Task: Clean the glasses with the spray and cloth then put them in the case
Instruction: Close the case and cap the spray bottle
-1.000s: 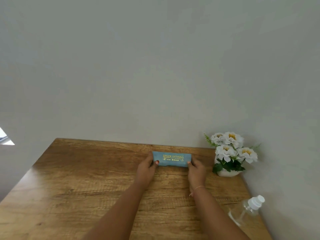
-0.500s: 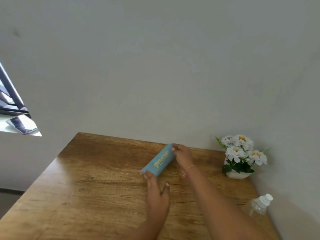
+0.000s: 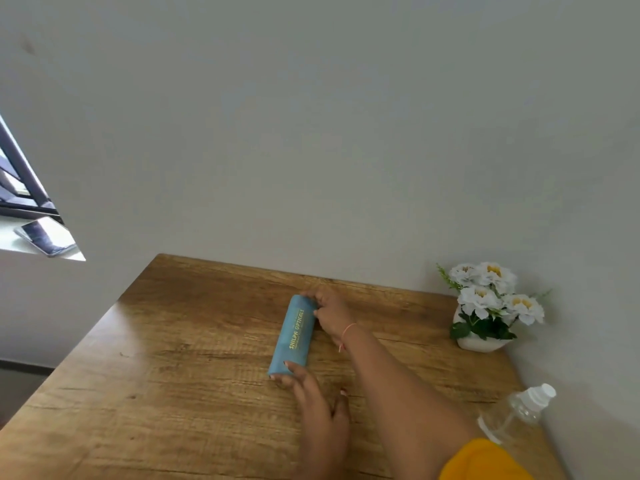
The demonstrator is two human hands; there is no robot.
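A closed blue glasses case [image 3: 293, 336] with gold lettering lies on the wooden table [image 3: 173, 375], its long axis pointing away from me. My right hand [image 3: 330, 311] grips the far end with curled fingers. My left hand [image 3: 317, 403] touches the near end with straight fingertips, thumb spread to the right. A clear spray bottle [image 3: 516, 412] with a white cap lies at the table's right edge by the wall. Neither the glasses nor a cloth can be seen.
A white pot of white flowers [image 3: 486, 306] stands in the far right corner against the wall. A phone [image 3: 45, 237] lies on the window sill at the left, off the table.
The case has been turned from lying crosswise at the back to pointing away from me. My left hand has come nearer and my right hand has gone to the far end.
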